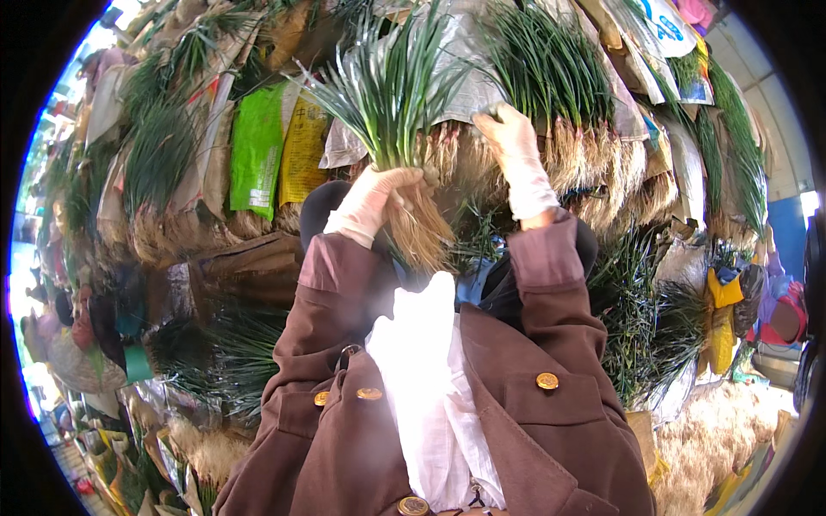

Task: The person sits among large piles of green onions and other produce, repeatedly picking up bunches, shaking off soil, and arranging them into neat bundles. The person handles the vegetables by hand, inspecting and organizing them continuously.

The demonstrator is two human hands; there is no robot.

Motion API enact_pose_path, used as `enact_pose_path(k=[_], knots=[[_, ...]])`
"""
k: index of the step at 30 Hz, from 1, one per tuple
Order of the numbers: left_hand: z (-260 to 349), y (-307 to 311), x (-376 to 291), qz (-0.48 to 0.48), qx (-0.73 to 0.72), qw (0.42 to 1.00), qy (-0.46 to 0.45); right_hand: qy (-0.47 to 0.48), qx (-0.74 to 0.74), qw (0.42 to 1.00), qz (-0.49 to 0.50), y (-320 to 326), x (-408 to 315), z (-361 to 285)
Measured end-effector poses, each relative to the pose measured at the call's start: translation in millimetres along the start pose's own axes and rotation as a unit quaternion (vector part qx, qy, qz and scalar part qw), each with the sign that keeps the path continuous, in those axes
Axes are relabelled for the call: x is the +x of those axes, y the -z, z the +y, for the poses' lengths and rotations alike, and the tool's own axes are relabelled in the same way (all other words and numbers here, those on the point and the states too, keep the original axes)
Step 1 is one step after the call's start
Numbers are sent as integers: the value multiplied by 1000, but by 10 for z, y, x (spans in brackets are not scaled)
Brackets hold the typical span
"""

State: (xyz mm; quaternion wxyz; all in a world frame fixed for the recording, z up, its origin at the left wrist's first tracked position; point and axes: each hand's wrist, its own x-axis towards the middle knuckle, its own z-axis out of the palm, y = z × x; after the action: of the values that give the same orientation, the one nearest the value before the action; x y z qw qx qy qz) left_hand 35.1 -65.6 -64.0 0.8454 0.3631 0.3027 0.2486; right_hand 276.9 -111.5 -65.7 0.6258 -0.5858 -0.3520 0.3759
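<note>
My left hand (381,197), in a pale thin glove, grips a bunch of long-leaved green seedlings (400,109) just above the roots. The leaves fan away from me, and the long tan roots (423,232) hang towards my lap. My right hand (513,145), gloved alike, is at the lower edge of a whitish woven sheet (468,84), above rooted stems (452,145). Its fingers are bent and slightly blurred; whether they pinch anything is unclear. Right of that hand lies a thick pile of similar seedlings (548,71), roots towards me.
A green printed bag (255,155) and a yellow printed bag (303,151) lie left of the bunch. More seedlings (161,148) are heaped at the far left. Loose green leaves (626,309) lie by my right side, with a large root pile (716,438) behind them.
</note>
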Motion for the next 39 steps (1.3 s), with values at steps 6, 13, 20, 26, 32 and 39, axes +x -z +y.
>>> enact_pose_path(k=[6, 13, 20, 26, 32, 39], knots=[[501, 95, -141, 14, 14, 996, -84, -72, -474, 795, -373, 260, -745, -164], [712, -6, -373, 34, 71, 990, -117, 150, -16, 979, -140, -423, -388, -720], [933, -231, -622, 15, 101, 983, -154, -14, -61, 921, -384, -552, -695, -976], [1055, 129, -539, -24, 39, 989, -140, -78, -265, 865, -419, 178, -564, -670], [1183, 58, -629, -93, -12, 982, -164, 38, -52, 952, -298, -299, -562, -903], [1570, -53, -889, 58, -20, 958, -281, -10, -109, 924, -365, -981, -851, -949]])
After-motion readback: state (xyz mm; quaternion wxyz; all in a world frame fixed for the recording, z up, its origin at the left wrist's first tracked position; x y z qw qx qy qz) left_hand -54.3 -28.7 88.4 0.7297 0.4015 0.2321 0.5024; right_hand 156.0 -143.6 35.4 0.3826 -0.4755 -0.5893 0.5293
